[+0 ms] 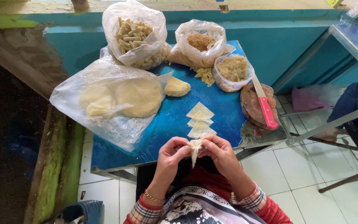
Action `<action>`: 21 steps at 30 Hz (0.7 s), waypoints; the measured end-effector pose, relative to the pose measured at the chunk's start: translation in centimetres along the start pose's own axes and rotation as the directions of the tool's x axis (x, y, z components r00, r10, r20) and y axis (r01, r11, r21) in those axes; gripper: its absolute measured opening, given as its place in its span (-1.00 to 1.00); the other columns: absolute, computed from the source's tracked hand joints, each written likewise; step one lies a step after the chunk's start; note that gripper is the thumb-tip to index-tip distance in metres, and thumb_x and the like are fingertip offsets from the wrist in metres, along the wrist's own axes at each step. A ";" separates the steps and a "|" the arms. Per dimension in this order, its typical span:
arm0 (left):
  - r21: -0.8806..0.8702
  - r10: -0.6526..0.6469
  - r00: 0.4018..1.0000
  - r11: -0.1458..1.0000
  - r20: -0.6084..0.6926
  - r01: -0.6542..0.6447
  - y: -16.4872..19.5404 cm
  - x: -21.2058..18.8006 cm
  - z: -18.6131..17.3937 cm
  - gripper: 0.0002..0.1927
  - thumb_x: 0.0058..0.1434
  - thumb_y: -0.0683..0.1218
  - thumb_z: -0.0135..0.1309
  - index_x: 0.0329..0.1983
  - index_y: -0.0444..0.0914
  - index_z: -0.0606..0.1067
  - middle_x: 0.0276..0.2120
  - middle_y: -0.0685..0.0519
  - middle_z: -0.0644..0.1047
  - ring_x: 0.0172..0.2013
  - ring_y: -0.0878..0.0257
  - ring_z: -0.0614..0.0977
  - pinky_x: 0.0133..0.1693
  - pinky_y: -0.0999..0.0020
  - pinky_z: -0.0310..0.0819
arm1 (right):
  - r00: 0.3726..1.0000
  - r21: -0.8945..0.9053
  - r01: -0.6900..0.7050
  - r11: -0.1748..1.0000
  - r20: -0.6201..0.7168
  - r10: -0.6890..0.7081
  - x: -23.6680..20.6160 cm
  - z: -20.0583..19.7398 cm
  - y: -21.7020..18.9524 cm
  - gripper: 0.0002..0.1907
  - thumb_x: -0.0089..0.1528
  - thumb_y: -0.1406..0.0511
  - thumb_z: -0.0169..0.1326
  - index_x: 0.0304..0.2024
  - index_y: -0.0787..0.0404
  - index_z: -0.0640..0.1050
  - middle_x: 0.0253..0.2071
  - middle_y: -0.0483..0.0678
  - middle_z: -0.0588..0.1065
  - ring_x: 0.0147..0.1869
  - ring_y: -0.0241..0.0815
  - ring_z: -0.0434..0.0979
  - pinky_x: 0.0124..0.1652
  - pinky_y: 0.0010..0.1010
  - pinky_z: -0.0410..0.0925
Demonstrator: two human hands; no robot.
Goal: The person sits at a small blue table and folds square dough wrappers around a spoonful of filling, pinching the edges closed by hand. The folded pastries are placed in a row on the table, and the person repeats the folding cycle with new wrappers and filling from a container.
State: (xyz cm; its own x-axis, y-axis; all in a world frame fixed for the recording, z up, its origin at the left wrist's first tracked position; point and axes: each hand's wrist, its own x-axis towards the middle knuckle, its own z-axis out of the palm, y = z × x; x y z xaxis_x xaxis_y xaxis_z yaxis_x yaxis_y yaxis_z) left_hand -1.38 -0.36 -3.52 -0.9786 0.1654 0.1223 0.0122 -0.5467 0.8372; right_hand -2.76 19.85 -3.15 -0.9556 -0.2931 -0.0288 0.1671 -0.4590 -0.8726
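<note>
Over the blue table's [162, 124] near edge, left hand [171, 154] and right hand [219, 152] pinch one dough piece [195, 148] between fingertips. Thin sheet: squeeze unevenly and it may tear, or slip floorward, missing the cut triangles [200, 120] beyond.

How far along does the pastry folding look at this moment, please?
Done: a bag of rolled pieces stands at the back. In hand: the left hand and right hand pinch one dough piece. Left: cut dough triangles and bagged dough rounds.
</note>
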 end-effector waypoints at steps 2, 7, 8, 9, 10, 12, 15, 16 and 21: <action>-0.051 -0.009 1.000 0.999 -0.020 0.007 -0.4 0.0 -0.3 -0.91 0.34 -0.29 0.10 -0.10 -0.36 0.53 -0.18 -0.05 0.59 -0.19 0.29 0.65 -0.08 0.38 0.58 | 1.000 0.073 -0.017 0.997 -0.005 0.017 0.0 0.2 0.0 -0.78 0.38 0.29 0.01 -0.05 0.31 0.56 -0.09 0.02 0.61 -0.05 -0.17 0.64 -0.12 -0.30 0.51; -0.139 0.036 0.997 0.989 -0.063 -0.045 -0.8 -0.3 0.1 -0.92 0.34 -0.29 0.07 -0.13 -0.35 0.52 -0.11 -0.01 0.60 -0.12 0.29 0.64 -0.01 0.34 0.56 | 0.999 0.208 -0.018 0.978 0.040 0.010 -0.1 0.2 0.3 -0.83 0.42 0.29 -0.01 -0.06 0.26 0.52 -0.11 -0.01 0.59 -0.02 -0.16 0.62 -0.09 -0.28 0.49; -0.162 0.045 0.996 0.985 -0.071 -0.056 -0.7 -0.3 0.2 -0.92 0.35 -0.29 0.06 -0.12 -0.35 0.52 -0.10 -0.02 0.60 -0.11 0.29 0.63 0.00 0.34 0.54 | 0.999 0.239 -0.011 0.971 0.035 0.003 0.0 0.1 0.4 -0.84 0.42 0.29 -0.02 -0.07 0.26 0.52 -0.12 -0.02 0.58 -0.02 -0.16 0.62 -0.09 -0.28 0.49; -0.226 0.046 0.994 0.972 -0.097 -0.067 -0.6 -0.2 0.1 -0.92 0.34 -0.29 0.06 -0.13 -0.34 0.51 -0.11 -0.02 0.60 -0.11 0.28 0.64 0.00 0.34 0.53 | 1.000 0.259 -0.002 0.966 0.025 -0.005 0.1 0.0 0.3 -0.84 0.43 0.29 -0.02 -0.06 0.26 0.51 -0.14 -0.02 0.58 -0.03 -0.14 0.62 -0.08 -0.27 0.49; -0.289 0.045 0.991 0.954 -0.122 -0.079 -0.5 -0.1 0.1 -0.92 0.34 -0.29 0.05 -0.13 -0.33 0.51 -0.11 -0.01 0.60 -0.11 0.27 0.64 0.00 0.33 0.53 | 1.000 0.279 0.007 0.960 0.016 -0.012 0.2 -0.2 0.1 -0.84 0.43 0.30 -0.01 -0.05 0.26 0.51 -0.15 -0.01 0.57 -0.03 -0.13 0.62 -0.08 -0.27 0.49; -0.376 0.057 0.988 0.920 -0.142 -0.107 -0.3 0.0 0.0 -0.92 0.35 -0.28 0.03 -0.13 -0.32 0.50 -0.12 -0.02 0.60 -0.11 0.24 0.64 0.01 0.30 0.53 | 0.999 0.333 0.024 0.943 0.022 -0.034 0.3 -0.3 -0.1 -0.83 0.44 0.28 -0.01 -0.03 0.26 0.50 -0.17 -0.03 0.56 -0.02 -0.09 0.62 -0.06 -0.25 0.49; -0.341 0.098 0.986 0.930 -0.135 -0.139 -0.3 0.0 0.1 -0.93 0.36 -0.27 0.02 -0.13 -0.33 0.49 -0.14 -0.02 0.60 -0.12 0.23 0.64 0.01 0.27 0.54 | 0.997 0.419 0.026 0.908 0.056 -0.054 0.4 0.4 -0.3 -0.76 0.42 0.20 0.00 -0.03 0.25 0.47 -0.17 -0.03 0.55 0.01 -0.05 0.62 -0.02 -0.23 0.48; -0.251 0.110 0.984 0.957 -0.140 -0.143 -0.5 -0.1 0.5 -0.94 0.36 -0.28 0.02 -0.14 -0.33 0.49 -0.14 -0.02 0.60 -0.12 0.25 0.63 0.02 0.29 0.53 | 0.997 0.436 0.011 0.900 0.061 -0.041 0.4 0.9 -0.2 -0.69 0.39 0.14 -0.01 -0.04 0.26 0.46 -0.16 -0.02 0.56 0.01 -0.06 0.61 -0.01 -0.22 0.48; -0.185 0.130 0.987 0.972 -0.097 -0.146 -0.9 -0.6 0.9 -0.92 0.35 -0.27 0.05 -0.11 -0.36 0.48 -0.14 0.00 0.57 -0.12 0.30 0.59 0.00 0.36 0.48 | 0.999 0.224 0.037 0.974 -0.026 -0.032 0.4 2.4 0.3 -0.72 0.25 0.41 0.09 0.01 0.15 0.41 -0.06 -0.01 0.56 0.02 -0.16 0.59 -0.04 -0.33 0.44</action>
State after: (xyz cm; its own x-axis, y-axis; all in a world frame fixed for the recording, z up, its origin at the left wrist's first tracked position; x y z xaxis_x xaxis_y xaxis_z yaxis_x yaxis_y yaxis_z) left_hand -0.57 0.80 -3.89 -0.9840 0.0126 0.1778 0.1169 -0.7073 0.6972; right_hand -2.46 17.60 -2.22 -0.9664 -0.2568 -0.0134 0.1819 -0.6455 -0.7418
